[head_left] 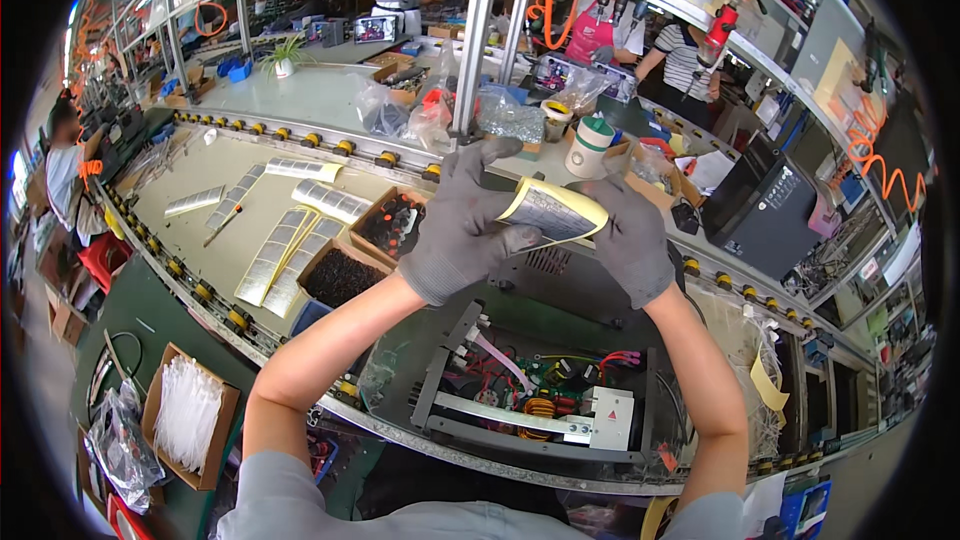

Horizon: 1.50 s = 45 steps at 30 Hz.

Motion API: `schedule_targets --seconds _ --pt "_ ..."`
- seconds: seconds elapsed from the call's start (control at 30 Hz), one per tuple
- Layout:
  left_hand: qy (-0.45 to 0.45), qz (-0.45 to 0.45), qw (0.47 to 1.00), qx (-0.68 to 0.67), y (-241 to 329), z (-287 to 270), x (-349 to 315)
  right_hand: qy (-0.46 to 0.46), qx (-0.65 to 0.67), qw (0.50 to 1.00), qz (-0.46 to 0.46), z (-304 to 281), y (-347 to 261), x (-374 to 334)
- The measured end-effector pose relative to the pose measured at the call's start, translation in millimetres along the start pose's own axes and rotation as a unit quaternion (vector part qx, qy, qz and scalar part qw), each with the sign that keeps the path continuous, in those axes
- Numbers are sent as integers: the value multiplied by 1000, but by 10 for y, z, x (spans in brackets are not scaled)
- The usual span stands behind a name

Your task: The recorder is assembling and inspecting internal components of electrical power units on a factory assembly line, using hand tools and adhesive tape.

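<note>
1. Label sheet (552, 217), silver-faced with a yellow backing, is held up between two gray-gloved hands, above the far side of an open electronic unit; it bows into a curve, yellow showing along its upper edge.
2. Left hand (462, 228): it holds the sheet's left end, thumb lying against the lower corner, a finger stretched out above.
3. Right hand (630, 230): its fingers are closed on the sheet's right end, knuckles facing up.
4. Nearer the person, the electronic unit's dark frame (530, 442) surrounds a green circuit board (575, 372), colored wires, a pale crossbar (490, 410) and a light block (612, 420) bearing a red triangle.
5. To the left, on the pale tabletop (190, 230), lie several more label strips (285, 255), some overlapping, others apart.
6. Between those strips and the left forearm stand two adjoining cardboard boxes, one (318, 256) filled with small black pieces, the other (372, 212) with black and orange-red parts.
7. At lower left, another carton (222, 438) holds a bundle of white ties beside a clear plastic bag (125, 445).
8. Beyond the hands stands a white cup (590, 150) with a green lid.
</note>
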<state>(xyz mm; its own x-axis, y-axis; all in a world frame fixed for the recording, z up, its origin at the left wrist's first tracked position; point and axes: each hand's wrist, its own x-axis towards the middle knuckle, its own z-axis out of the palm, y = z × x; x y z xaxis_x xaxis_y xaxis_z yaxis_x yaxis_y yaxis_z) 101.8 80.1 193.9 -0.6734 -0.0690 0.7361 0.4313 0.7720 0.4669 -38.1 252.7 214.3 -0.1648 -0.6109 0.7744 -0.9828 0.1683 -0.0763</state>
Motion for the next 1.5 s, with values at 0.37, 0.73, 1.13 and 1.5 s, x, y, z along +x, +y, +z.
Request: schedule_targets --seconds 0.37,0.73,1.13,1.5 --pt "31 116 962 -246 70 470 -27 -95 189 968 134 -592 -103 -147" --pt "96 121 954 -256 248 765 -143 -70 45 991 107 -634 -589 -318" --pt "125 212 923 -296 332 822 -104 -41 157 973 164 -723 -722 -402" --pt "107 172 953 -225 293 534 -151 -116 235 947 185 -648 -702 -198"
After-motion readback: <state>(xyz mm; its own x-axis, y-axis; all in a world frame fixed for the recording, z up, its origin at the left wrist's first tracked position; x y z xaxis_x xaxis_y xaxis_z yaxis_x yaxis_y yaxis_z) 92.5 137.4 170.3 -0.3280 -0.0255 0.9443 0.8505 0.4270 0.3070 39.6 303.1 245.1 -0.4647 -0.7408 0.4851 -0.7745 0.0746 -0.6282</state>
